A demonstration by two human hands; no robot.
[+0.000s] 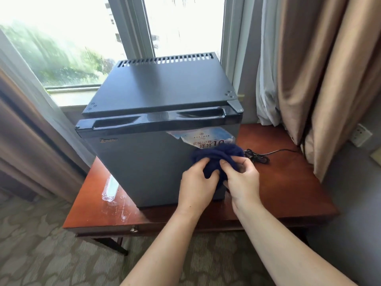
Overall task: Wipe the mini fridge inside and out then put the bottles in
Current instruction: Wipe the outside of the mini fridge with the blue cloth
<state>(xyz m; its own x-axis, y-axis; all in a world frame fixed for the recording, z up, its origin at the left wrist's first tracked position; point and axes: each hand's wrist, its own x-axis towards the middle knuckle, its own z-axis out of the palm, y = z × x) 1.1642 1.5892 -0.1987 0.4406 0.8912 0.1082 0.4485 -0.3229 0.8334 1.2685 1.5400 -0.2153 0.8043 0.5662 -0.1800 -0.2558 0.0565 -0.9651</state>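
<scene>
A dark grey mini fridge [144,162] stands on a reddish wooden table [288,193] with its door closed. A white and blue sticker [206,138] is on the upper right of the door. In front of the door's right side I hold a bunched dark blue cloth [216,155] with both hands. My left hand [195,180] grips its left part and my right hand [241,180] pinches its right part. A clear plastic bottle [111,189] lies on its side on the table, left of the fridge.
A black power cord [259,156] lies coiled on the table right of the fridge. Beige curtains [319,79] hang at the right and left. A window sill [72,96] runs behind the fridge. A wall socket [359,135] sits at the right. Patterned carpet [41,254] covers the floor.
</scene>
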